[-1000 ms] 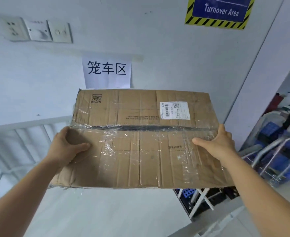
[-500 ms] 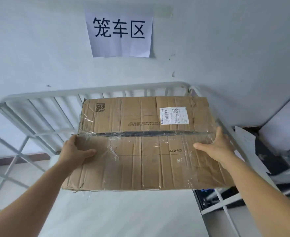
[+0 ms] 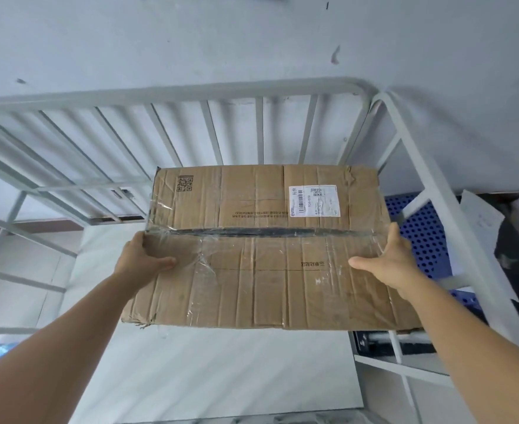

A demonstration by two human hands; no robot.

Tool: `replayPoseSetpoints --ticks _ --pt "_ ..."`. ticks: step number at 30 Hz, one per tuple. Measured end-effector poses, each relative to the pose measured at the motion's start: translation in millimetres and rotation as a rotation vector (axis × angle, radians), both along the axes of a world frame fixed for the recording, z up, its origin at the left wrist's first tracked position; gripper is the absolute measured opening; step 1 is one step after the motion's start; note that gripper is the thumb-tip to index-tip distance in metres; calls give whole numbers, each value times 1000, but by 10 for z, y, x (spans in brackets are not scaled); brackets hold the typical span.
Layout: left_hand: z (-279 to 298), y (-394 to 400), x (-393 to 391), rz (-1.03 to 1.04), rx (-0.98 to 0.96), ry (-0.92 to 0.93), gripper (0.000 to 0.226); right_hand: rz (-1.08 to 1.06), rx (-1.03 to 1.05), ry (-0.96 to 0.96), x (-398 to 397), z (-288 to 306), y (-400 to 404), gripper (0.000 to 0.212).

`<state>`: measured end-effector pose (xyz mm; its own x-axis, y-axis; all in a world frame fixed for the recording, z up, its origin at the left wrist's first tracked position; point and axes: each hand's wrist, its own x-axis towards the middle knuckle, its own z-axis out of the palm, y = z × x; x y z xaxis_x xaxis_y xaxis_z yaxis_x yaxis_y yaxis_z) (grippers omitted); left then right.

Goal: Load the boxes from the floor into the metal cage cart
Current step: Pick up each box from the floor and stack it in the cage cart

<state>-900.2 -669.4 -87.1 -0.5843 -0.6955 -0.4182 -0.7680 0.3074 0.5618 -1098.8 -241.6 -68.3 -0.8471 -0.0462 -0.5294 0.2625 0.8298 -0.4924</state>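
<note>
I hold a worn brown cardboard box, sealed with clear tape and bearing a white shipping label, flat between both hands. My left hand grips its left edge and my right hand grips its right edge, thumbs on top. The box hangs inside the white metal cage cart, above the cart's pale floor. The cart's barred back wall stands behind the box and its right side frame runs just right of it.
A grey wall rises behind the cart. Past the right frame lie a blue perforated panel, dark items and a white sheet. The cart's left side bars close off the left.
My view has tilted down and the box has moved forward and lower, from in front of the wall sign into the cage cart. Both hands keep the same grip.
</note>
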Motion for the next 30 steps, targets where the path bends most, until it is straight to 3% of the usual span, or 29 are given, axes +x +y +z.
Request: replayPoseSetpoints --ticks 14,30 --pt "-1253 -79 -486 63 14 -119 82 32 40 -88 -739 -1450 -393 129" --pt "-2636 -77 -924 55 17 -218 91 19 112 -160 -1206 -2893 -561 131"
